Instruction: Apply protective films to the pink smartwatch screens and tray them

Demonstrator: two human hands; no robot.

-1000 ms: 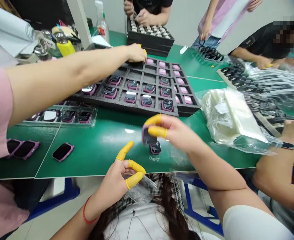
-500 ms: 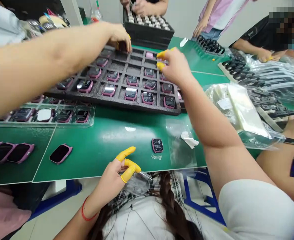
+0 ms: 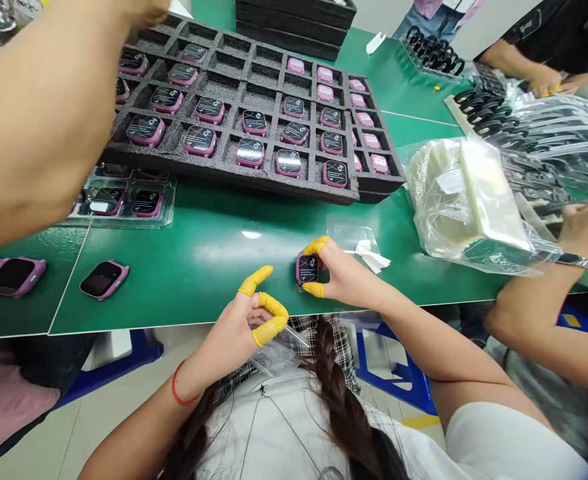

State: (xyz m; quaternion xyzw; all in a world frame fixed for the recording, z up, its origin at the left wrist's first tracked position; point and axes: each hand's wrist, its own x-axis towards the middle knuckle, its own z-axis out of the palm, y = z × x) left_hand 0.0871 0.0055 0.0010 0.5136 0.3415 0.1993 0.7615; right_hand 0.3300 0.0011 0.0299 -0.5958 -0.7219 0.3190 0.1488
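My right hand (image 3: 341,273) has its thumb and index finger, in yellow finger cots, closed on opposite sides of a pink smartwatch case (image 3: 308,268) without a strap. The case is at the table's front part, its lit screen facing up. To its left is my left hand (image 3: 241,320), also in yellow finger cots. Its index finger points forward, while thumb and middle finger pinch together over crumpled clear plastic film (image 3: 277,353) above my lap. Beyond both hands lies a black foam tray (image 3: 224,175) with pink watch cases in many compartments.
A co-worker's forearm (image 3: 39,120) reaches across from the left. Dark-screened watch cases (image 3: 105,279) lie at front left, near a clear plastic tray (image 3: 167,212). On the right are a bag of clear sleeves (image 3: 474,200), many straps (image 3: 564,133) and a torn white scrap (image 3: 373,257).
My right hand has come back from the foam tray and taken hold of the watch case in front of me. The co-worker's arm has drawn back leftward. My view has tilted slightly down.
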